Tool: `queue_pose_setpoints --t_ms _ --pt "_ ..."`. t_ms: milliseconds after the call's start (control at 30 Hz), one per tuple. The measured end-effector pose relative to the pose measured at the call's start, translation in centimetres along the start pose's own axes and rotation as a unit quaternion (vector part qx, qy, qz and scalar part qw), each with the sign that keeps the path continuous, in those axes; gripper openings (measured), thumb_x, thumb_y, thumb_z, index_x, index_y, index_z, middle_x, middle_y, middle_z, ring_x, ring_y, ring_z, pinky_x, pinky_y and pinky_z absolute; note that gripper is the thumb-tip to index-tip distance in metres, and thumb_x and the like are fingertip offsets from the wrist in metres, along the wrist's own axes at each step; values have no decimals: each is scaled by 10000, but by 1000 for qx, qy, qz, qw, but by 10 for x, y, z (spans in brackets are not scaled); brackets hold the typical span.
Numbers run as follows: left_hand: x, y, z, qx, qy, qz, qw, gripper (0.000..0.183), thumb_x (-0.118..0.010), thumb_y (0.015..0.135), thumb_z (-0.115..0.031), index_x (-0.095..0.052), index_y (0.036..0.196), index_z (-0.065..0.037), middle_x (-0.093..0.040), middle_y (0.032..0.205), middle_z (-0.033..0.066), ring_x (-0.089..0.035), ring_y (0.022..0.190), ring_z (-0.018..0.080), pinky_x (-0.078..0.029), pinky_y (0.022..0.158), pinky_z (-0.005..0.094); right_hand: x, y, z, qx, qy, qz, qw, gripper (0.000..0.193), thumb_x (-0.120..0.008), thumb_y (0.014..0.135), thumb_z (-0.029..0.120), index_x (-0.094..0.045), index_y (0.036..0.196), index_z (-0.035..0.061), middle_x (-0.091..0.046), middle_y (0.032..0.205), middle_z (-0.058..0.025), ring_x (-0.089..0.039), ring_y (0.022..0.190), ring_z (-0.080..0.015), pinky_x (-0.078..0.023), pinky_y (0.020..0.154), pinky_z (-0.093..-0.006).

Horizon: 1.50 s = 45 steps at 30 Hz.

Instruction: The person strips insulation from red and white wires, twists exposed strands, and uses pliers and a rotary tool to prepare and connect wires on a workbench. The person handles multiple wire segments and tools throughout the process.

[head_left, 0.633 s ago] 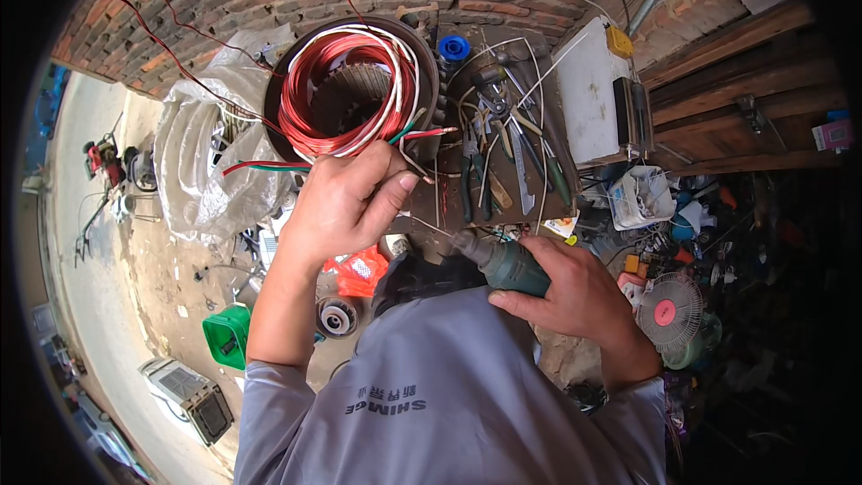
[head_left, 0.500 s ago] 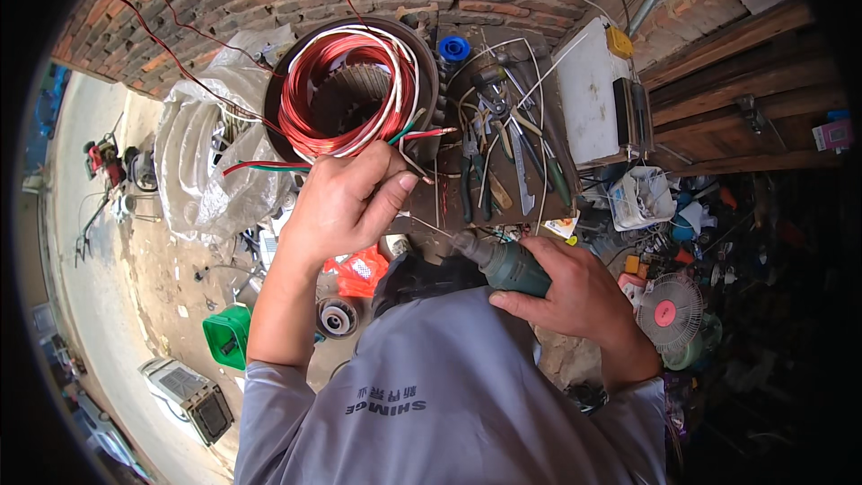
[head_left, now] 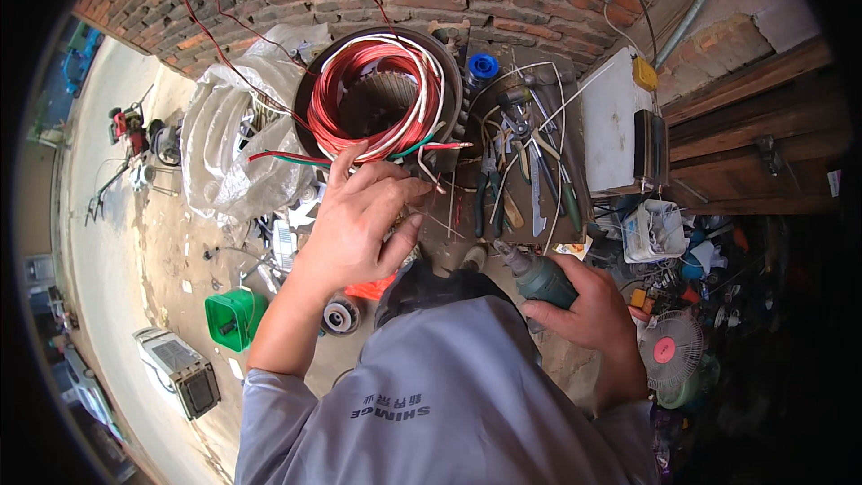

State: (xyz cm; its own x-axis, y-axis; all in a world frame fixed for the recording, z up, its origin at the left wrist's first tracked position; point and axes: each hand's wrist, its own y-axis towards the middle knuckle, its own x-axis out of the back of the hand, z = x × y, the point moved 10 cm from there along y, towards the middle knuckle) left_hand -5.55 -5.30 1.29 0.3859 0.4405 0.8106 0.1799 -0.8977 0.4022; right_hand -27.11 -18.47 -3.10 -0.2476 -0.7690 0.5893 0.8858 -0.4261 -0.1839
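A round motor stator [head_left: 457, 101] lies on the workbench with red-coated copper windings [head_left: 330, 112] and white sleeving around its bore. Red, green and white lead ends [head_left: 446, 145] stick out at its near edge. My left hand [head_left: 357, 226] is at that edge, fingers apart and the thumb away from them. Its fingertips reach the leads; whether they touch them I cannot tell. My right hand [head_left: 593, 303] is wrapped around a dark green handheld power drill [head_left: 548, 284], its nose pointing up and left, below the bench's near edge.
Pliers [head_left: 489, 181] and other hand tools lie right of the stator, near a blue spool [head_left: 483, 66]. A white box [head_left: 608, 130] stands farther right. Clear plastic sheeting [head_left: 215, 139] lies left. A green bucket [head_left: 235, 318] and a fan [head_left: 670, 350] are on the cluttered floor.
My left hand has opened from a fist and reached up toward the stator's leads. The drill in my right hand has moved slightly right, apart from the left hand. The view has shifted.
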Motion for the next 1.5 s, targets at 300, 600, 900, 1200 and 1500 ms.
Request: queue_pose_setpoints --t_ms 300,600,900,1200,1500 --pt "-9 -57 -25 104 130 -256 952 486 -900 813 -259 -676 1187 -44 -679 1150 105 -629 1108 323 -413 1084 518 3 8 -29 25 62 20 998 533 -897 834 279 -671 1202 -34 -762 946 -146 -752 860 -237 -578 794 -372" --pt "-20 -61 -25 174 8 -164 971 424 -700 856 114 -712 1250 -43 -624 1295 207 -702 1104 358 -591 924 407 8 16 -36 83 62 54 993 546 -900 836 279 -664 1216 -35 -765 954 -164 -764 869 -251 -586 793 -384" --pt "-15 -48 -13 76 51 162 983 601 -691 725 91 -768 1266 -160 -631 1331 161 -691 1133 354 -616 893 411 4 20 -24 132 -20 59 989 619 -912 804 406 -672 1184 -20 -744 965 -207 -744 896 -429 -589 768 -486" --pt "-7 -43 6 -7 -47 82 996 409 -821 853 -121 -652 1214 -32 -697 1224 165 -696 1097 365 -591 910 454 -7 26 9 129 -89 83 984 651 -939 765 372 -673 1237 12 -726 1076 -213 -724 961 -425 -585 829 -469" --pt "-7 -51 32 -26 -207 35 977 295 -880 819 -154 -612 882 -50 -706 1214 145 -719 1029 337 -608 819 420 -14 43 28 137 -177 81 971 721 -891 790 510 -684 1252 -4 -743 1092 -206 -736 962 -402 -606 826 -471"
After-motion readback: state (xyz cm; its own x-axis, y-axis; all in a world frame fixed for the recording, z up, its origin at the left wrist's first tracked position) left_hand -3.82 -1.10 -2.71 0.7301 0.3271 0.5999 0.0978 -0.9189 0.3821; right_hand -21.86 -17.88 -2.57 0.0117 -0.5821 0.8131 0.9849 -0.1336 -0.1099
